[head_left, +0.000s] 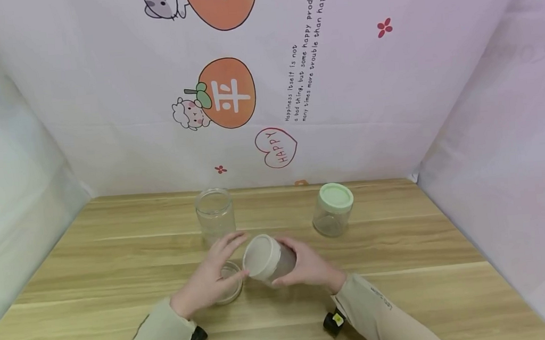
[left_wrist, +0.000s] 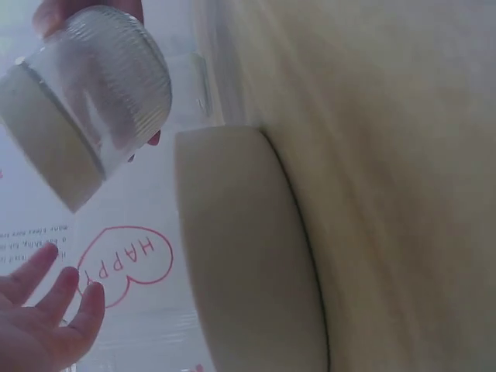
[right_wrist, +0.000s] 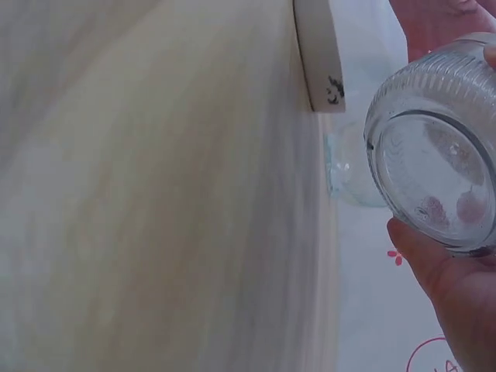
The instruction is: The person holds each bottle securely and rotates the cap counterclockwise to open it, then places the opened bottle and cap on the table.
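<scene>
My right hand (head_left: 306, 263) grips a ribbed glass jar (right_wrist: 434, 170) with a whitish lid (head_left: 260, 256), raised above the table and tilted so the lid faces my left. In the right wrist view the jar's round base shows, thumb against its side. My left hand (head_left: 209, 281) has its fingers spread beside that lid; the left wrist view shows those fingers (left_wrist: 54, 310) apart from the jar. Under the left hand, partly hidden by it, a larger cream-rimmed lid (left_wrist: 240, 248) lies flat on the table.
A tall clear jar (head_left: 215, 217) without a lid stands behind my left hand. Further right, a glass jar with a pale green lid (head_left: 336, 197) stands toward the back. A printed white cloth (head_left: 347, 143) rises behind the wooden table (head_left: 405, 266).
</scene>
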{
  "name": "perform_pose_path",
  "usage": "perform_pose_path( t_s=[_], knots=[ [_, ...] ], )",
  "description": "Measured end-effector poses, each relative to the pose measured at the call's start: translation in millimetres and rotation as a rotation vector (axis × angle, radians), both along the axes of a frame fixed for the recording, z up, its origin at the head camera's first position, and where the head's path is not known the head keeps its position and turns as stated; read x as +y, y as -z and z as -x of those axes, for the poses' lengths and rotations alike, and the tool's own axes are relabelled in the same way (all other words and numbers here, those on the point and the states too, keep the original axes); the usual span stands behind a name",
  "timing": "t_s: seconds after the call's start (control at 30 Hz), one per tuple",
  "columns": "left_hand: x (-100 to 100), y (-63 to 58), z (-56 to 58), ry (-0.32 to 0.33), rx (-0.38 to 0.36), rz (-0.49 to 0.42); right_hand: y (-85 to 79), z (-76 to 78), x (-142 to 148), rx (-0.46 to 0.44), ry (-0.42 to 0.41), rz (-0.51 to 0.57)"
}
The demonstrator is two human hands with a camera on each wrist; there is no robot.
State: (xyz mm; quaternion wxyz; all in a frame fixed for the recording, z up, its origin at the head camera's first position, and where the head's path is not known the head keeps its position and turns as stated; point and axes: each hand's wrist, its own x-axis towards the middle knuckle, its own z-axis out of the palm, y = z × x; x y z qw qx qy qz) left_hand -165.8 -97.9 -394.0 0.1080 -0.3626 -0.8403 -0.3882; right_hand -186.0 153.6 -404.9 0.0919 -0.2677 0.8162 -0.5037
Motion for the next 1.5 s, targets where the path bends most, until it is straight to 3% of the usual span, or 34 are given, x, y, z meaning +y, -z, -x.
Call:
perform_pose_path(
  t_s=[0.33,0.6,0.77,1.0,1.2,1.4,1.5],
  knots=[
    [9,-2.7,1.4,0.147,0.126,-0.02,-14.0,-9.3,-8,-0.023,-0.117,0.012],
    [7,0.7,0.7,0.202,0.071,-0.133,-16.4,-10.5,-12,0.006,-0.128,0.031],
    [7,0.6,-1.2,0.187,0.031,-0.183,-15.3,-11.0,-15,0.046,-0.133,0.051],
    [6,-2.0,-4.1,0.153,-0.022,-0.17,-11.7,-12.5,-17,0.075,-0.126,0.054],
    [5,-3.2,-5.1,0.118,-0.063,-0.157,-10.4,-14.0,-20,0.068,-0.072,0.036],
    [8,-1.9,-1.2,-0.002,-0.147,-0.178,-10.2,-13.1,-30,0.128,0.064,0.008],
    [9,-0.1,-0.6,-0.046,-0.157,-0.163,-8.5,-13.4,-31,0.121,0.085,0.016]
  ],
)
